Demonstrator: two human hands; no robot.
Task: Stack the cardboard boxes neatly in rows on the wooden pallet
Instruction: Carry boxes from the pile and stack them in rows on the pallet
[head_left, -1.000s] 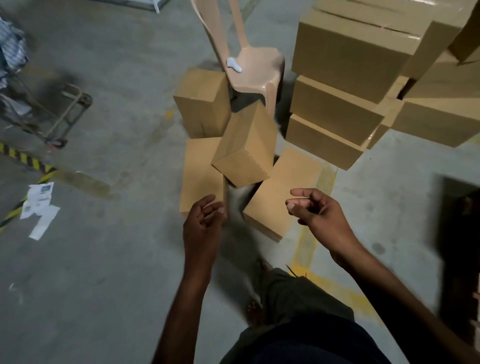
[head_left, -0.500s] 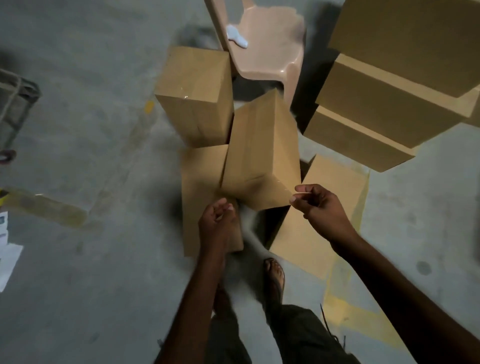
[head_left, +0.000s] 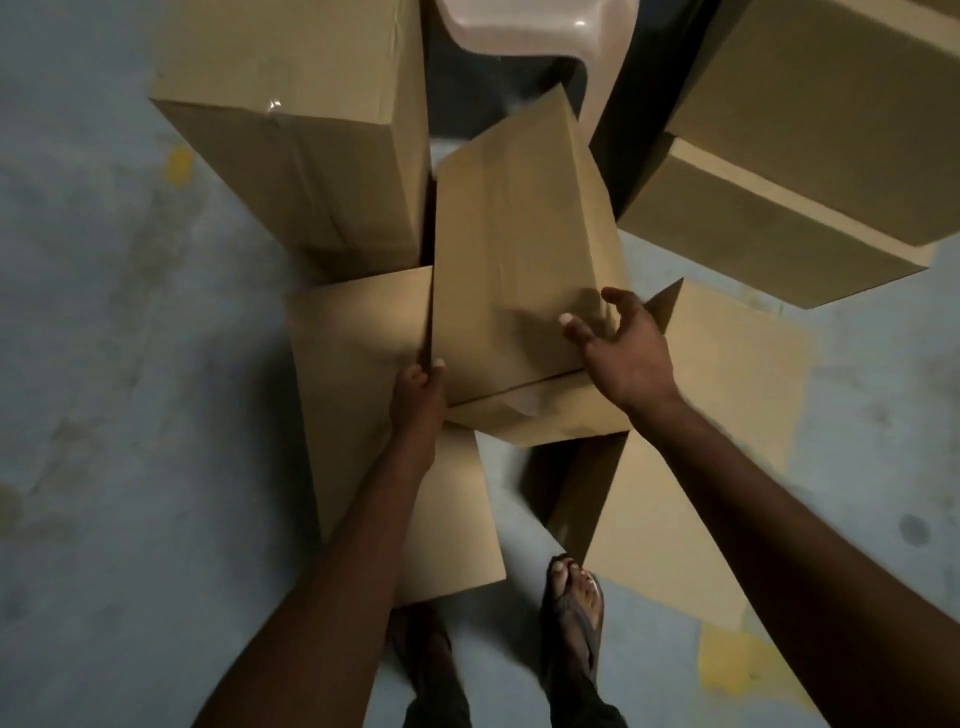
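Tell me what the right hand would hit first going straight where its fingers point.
The tilted box, probably: the right hand is open, its fingers spread toward that box's upper face near the right edge. Whether they touch it is unclear from this view.

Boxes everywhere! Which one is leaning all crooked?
The middle box, the only tilted one; the left hand grips its lower corner.

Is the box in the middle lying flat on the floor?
No, the middle box sits tilted, and the left hand grips its lower corner.
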